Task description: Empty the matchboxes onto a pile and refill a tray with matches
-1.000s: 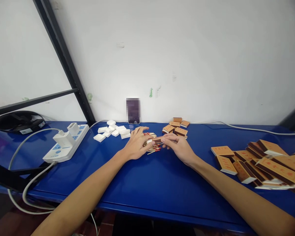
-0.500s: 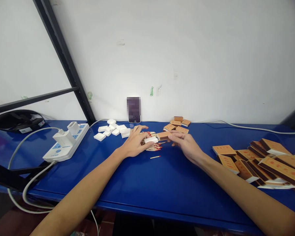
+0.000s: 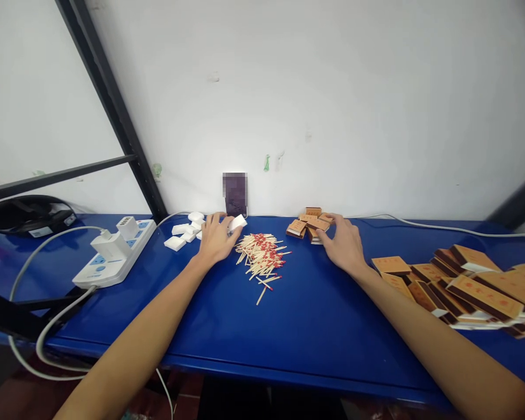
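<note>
My left hand pinches a white matchbox tray between thumb and fingers, beside several other white trays on the blue table. A heap of red-tipped matches lies between my hands, a few of them strewn toward the front. At the back, my right hand has thumb and fingers around the end of a brown matchbox sleeve, on top of a small group of similar sleeves. The far fingertips are partly hidden.
Many brown matchboxes are piled at the right. On the left stand a white power strip with chargers and cables, and a black headset. A phone leans against the wall. A dark metal frame rises at left.
My hands have moved apart, leaving the match heap uncovered. The left went left with the tray; the right carried the sleeve back to the group. Matches now spread further forward.
</note>
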Tool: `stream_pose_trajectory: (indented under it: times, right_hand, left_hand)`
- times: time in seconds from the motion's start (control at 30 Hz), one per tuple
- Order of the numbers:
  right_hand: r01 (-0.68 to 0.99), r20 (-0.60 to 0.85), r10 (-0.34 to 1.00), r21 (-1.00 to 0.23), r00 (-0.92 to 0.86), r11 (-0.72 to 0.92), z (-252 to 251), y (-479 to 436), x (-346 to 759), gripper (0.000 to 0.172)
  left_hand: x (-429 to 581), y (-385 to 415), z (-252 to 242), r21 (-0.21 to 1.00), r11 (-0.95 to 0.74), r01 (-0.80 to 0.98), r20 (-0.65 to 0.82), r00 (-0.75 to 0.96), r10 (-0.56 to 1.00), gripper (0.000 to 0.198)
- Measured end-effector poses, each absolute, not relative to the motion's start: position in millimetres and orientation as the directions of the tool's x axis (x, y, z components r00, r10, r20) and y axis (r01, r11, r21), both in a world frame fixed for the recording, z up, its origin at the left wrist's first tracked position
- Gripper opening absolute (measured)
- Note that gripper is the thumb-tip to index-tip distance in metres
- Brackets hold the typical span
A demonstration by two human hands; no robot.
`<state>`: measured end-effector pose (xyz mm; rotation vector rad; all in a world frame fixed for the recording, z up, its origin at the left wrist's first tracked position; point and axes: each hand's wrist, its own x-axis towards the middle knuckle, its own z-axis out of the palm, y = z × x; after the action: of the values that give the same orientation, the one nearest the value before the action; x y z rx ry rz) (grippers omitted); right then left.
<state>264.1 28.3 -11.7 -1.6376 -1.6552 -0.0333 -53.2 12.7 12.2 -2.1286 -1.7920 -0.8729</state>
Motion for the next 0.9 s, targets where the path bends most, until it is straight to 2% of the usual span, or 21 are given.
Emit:
stream_pose_trajectory:
  times: [0.07,0.13,0.23,0.3,0.37,0.4,0.47,0.53,0.6,0.67,0.73,0.9]
  right_hand:
    - [0.86,0.536,0.835,-0.478,0.124,0.179,-10.2,26.6,264.0,0.046]
    - [0.866,0.544,0.834,-0.457,0.092,0.202,-3.4,22.5,264.1,0.042]
    - [0.818,0.588,0.807,-0.488,0.05,0.305,14.9,12.5,266.7,0.03]
    - [0.767,0.594,0.803,-0.535,0.042,0.355,27.9,3.6,271.8,0.026]
    - [0.798,0.543,0.839,-0.517,0.027,0.309,37.1,-5.6,280.4,0.023]
    - [0.846,0.497,0.867,-0.462,-0.001,0.265,39.5,-9.9,286.0,0.022]
    - [0.946,0.366,0.928,-0.267,-0.076,0.183,39.7,-16.7,298.9,0.026]
    - [0.988,0.159,0.98,-0.081,-0.118,0.132,36.3,-20.3,311.8,0.038]
    - [0.995,-0.049,0.993,0.008,-0.103,0.104,32.5,-21.1,322.0,0.045]
    - [0.995,-0.162,0.982,0.015,-0.096,0.1,30.7,-20.2,327.7,0.047]
    - [0.993,-0.19,0.975,0.002,-0.113,0.115,30.9,-19.4,328.9,0.047]
    - [0.982,-0.199,0.962,-0.034,-0.189,0.186,34.1,-21.0,324.2,0.054]
  left_hand:
    - [-62.0,15.3,12.7,0.17,-0.165,0.972,0.541,0.047,0.839,0.043]
    - [-66.1,14.2,15.1,0.164,-0.192,0.968,0.528,0.078,0.846,0.049]
    - [-59.8,3.1,24.4,0.161,-0.405,0.9,0.488,0.284,0.825,0.055]
    - [-49.0,-9.5,32.9,0.168,-0.565,0.808,0.408,0.464,0.786,0.063]
    - [-37.1,-22.9,40.6,0.191,-0.664,0.723,0.307,0.598,0.74,0.079]
    - [-32.0,-28.6,43.5,0.2,-0.694,0.692,0.258,0.646,0.718,0.089]
    - [-25.3,-35.8,46.7,0.215,-0.722,0.657,0.178,0.701,0.691,0.103]
    - [-24.3,-36.3,46.8,0.23,-0.72,0.654,0.138,0.711,0.69,0.107]
    - [-28.8,-30.6,44.3,0.249,-0.69,0.68,0.164,0.673,0.722,0.097]
    - [-36.6,-21.0,39.5,0.251,-0.637,0.729,0.227,0.595,0.771,0.073]
    - [-45.4,-10.4,32.7,0.219,-0.575,0.788,0.275,0.516,0.811,0.056]
    - [-60.2,7.7,15.2,0.126,-0.46,0.879,0.244,0.422,0.873,0.049]
